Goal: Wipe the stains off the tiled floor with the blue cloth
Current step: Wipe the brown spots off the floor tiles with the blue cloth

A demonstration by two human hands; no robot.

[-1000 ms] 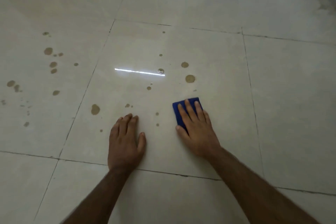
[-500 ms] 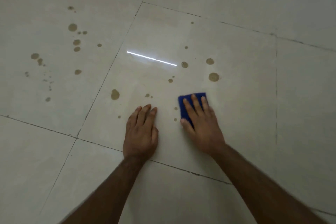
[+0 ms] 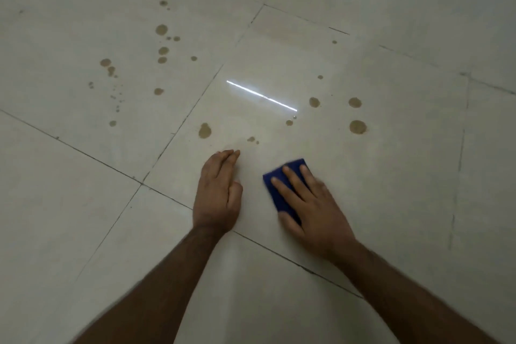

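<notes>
A glossy, pale tiled floor with thin dark grout lines carries round brown stains scattered ahead of both hands. A folded, rectangular blue cloth lies flat under the right hand, whose straight, spread fingers press it down. The left hand rests palm-down beside it, fingers together, holding nothing.

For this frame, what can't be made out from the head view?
- Blue cloth: mostly hidden under the right hand; its full shape is unclear.
- Floor beneath the cloth: covered, so any stain there is unseen.
- Left hand: its palm faces down, hidden.
- Both arms: cut off by the bottom edge.
</notes>
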